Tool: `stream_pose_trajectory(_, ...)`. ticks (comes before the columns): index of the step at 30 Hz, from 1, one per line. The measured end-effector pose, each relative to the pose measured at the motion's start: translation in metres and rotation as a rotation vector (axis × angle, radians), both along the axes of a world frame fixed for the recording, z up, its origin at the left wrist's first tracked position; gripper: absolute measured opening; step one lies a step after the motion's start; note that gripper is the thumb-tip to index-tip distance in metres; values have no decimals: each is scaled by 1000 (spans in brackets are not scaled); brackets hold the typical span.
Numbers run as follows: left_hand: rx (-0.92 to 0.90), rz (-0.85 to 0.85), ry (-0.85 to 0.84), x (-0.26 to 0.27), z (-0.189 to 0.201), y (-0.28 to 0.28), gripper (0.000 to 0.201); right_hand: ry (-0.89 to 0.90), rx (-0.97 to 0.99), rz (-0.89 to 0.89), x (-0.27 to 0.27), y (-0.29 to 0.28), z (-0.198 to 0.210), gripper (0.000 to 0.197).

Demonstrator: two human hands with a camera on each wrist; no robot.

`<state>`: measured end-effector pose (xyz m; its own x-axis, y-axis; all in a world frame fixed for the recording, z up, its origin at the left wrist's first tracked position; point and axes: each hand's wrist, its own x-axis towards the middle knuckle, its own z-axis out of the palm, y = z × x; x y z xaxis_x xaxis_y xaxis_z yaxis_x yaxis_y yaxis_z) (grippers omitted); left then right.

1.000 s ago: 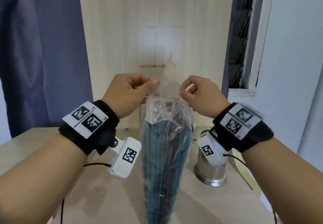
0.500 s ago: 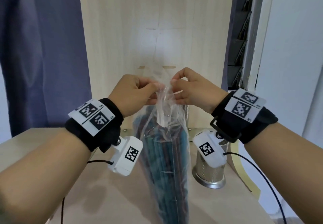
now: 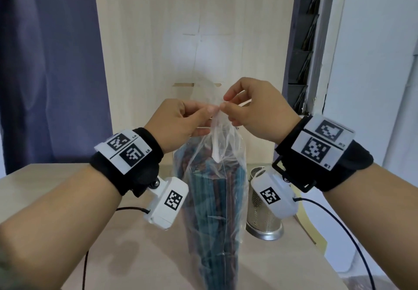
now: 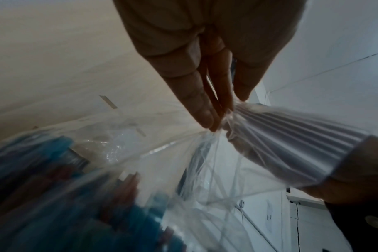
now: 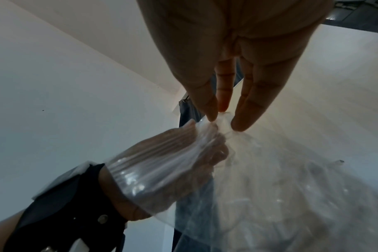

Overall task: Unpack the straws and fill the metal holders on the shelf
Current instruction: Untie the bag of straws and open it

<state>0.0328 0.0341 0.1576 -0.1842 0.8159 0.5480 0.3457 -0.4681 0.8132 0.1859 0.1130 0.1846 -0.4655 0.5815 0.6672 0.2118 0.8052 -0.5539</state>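
A clear plastic bag (image 3: 217,154) full of blue and dark red straws (image 3: 210,201) stands upright on the shelf (image 3: 126,244) in front of me. My left hand (image 3: 181,124) and my right hand (image 3: 253,111) both pinch the gathered top of the bag, fingertips almost touching. In the left wrist view my left hand (image 4: 214,119) pinches the bunched plastic bag (image 4: 183,162), with straws (image 4: 76,196) blurred below. The right wrist view has my right hand (image 5: 216,117) pinching the bag (image 5: 259,179) too. A perforated metal holder (image 3: 262,217) stands right of the bag, partly behind my right wrist camera.
A pale wooden back panel (image 3: 194,40) rises behind the shelf. A dark blue curtain (image 3: 45,63) hangs on the left, a white wall (image 3: 373,63) on the right. Black cables (image 3: 339,226) trail from both wrist cameras across the shelf.
My hands, a second ago apart on the bag's two sides, have come together at its top. They have risen a little, and the plastic is now bunched between them.
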Motion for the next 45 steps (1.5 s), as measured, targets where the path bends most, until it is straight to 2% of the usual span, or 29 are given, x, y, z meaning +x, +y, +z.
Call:
stream_pose_trajectory(3, 16, 39, -2, 3, 0, 3, 11, 7, -11, -5, 0, -2, 0, 11)
stream_pose_trajectory(10, 19, 167, 33, 10, 0, 9, 16, -17, 12, -19, 0, 3, -5, 18)
stream_pose_trajectory(16, -74, 55, -19, 8, 0, 11, 17, 0, 4, -27, 2, 8, -8, 20)
stream_pose_trajectory(24, -16, 66, 64, 4, -5, 14, 6, -6, -4, -26, 5, 7, -7, 20)
stream_pose_trajectory(27, 15, 110, 45, 7, -7, 15, 3, -2, -4, -39, 6, 5, -6, 12)
stream_pose_trajectory(32, 111, 200, 144, 12, -10, 16, 7, -20, -33, -65, 6, 2, -6, 23)
stream_pose_trajectory(37, 128, 286, 184, 14, -16, 18, 15, -115, 19, -121, 8, -1, -4, 13)
stream_pose_trajectory(41, 196, 388, 328, 12, -20, 19, 13, -123, 10, -117, 7, -1, -4, 15)
stream_pose_trajectory(43, 185, 336, 327, 11, -18, 18, 10, -85, -26, -87, 8, 0, -4, 17)
stream_pose_trajectory(45, 155, 226, 261, 9, -16, 18, 18, -62, -46, -51, 8, 1, -5, 18)
